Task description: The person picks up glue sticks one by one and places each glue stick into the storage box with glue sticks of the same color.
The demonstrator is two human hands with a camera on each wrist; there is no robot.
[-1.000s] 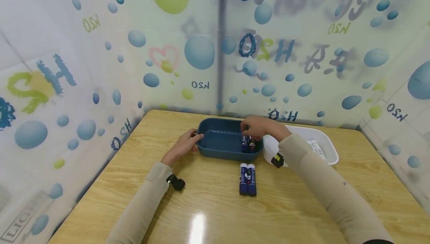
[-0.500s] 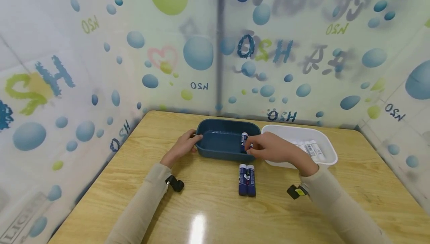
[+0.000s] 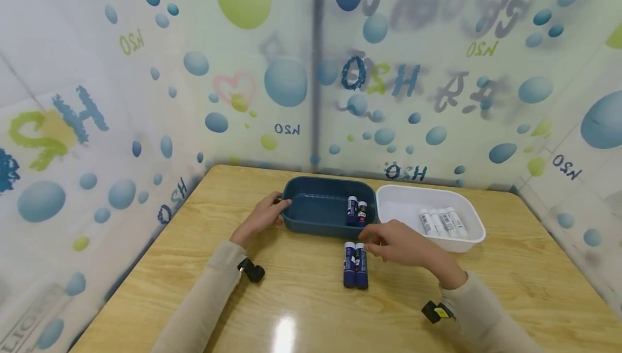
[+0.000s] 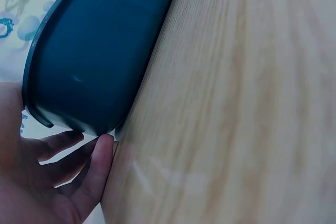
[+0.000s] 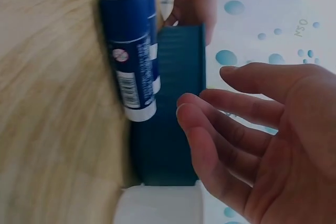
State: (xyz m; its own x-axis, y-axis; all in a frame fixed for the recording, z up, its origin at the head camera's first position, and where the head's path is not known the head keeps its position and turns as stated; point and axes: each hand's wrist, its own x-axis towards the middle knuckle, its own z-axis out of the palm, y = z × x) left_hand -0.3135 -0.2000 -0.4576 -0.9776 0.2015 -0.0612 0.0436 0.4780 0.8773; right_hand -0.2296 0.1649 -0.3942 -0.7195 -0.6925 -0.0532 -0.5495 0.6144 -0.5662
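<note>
My left hand (image 3: pixel 261 217) holds the left end of a dark blue plastic bin (image 3: pixel 311 228), thumb over the rim and fingers (image 4: pixel 100 166) against the outer wall. Inside the bin's right end lie two blue glue sticks (image 3: pixel 352 211) with white ends. On the table in front of it, two more blue glue sticks (image 3: pixel 349 266) lie side by side, white ends away from me. My right hand (image 3: pixel 400 242) hovers just right of their white ends, fingers loosely bent with nothing between them. In the right wrist view this pair of glue sticks (image 5: pixel 127 56) is apart from the fingertips.
A white plastic bin (image 3: pixel 396 202) stands against the blue bin's right end, with several white tubes (image 3: pixel 446 222) lying in it. Behind the wooden table (image 3: pixel 291 299) rises a wall sheet (image 3: pixel 243 148) printed with coloured bubbles and letters.
My right hand has come out of the blue bin toward me, letting go of a glue stick that now lies beside another there. The left hand stays on the bin.
</note>
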